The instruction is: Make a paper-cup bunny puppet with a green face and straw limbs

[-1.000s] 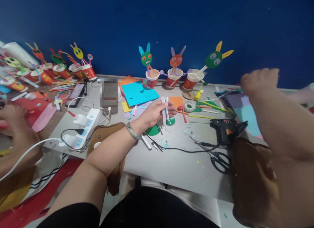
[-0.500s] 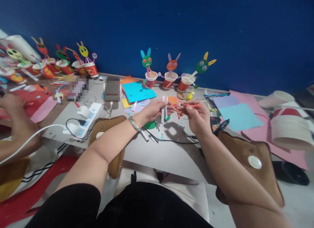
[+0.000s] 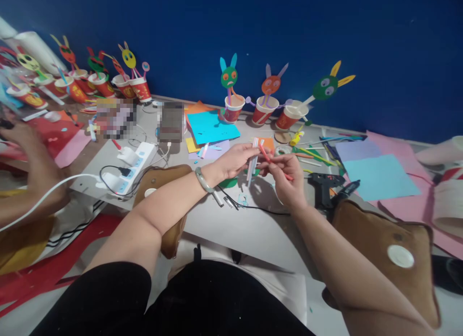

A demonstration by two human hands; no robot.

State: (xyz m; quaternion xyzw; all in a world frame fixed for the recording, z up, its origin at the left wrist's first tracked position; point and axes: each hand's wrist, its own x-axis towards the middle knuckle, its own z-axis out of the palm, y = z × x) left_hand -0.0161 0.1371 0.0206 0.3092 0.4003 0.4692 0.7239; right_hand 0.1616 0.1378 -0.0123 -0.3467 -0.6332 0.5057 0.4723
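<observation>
My left hand (image 3: 241,158) pinches a few thin whitish strips (image 3: 252,165) that hang downward from its fingertips. My right hand (image 3: 287,177) is closed on a narrow red strip (image 3: 265,154), whose upper end reaches up against the whitish strips. The fingers cover part of the red strip, and I cannot tell whether it is paper or a straw. Both hands are close together above the table. Beneath them lie green paper (image 3: 228,183) and a small light-blue scrap (image 3: 243,199).
Paper cups with rabbit-faced figures (image 3: 233,109) stand along the blue wall. A power strip (image 3: 135,168) is at left, near a co-worker's arm (image 3: 39,167). To the right are a black glue gun (image 3: 323,189), light-blue paper (image 3: 383,177) and a brown cushion (image 3: 379,259).
The red strip has turned from nearly level to slanting, its upper end now against the whitish strips. My view has shifted, bringing the glue gun more into sight.
</observation>
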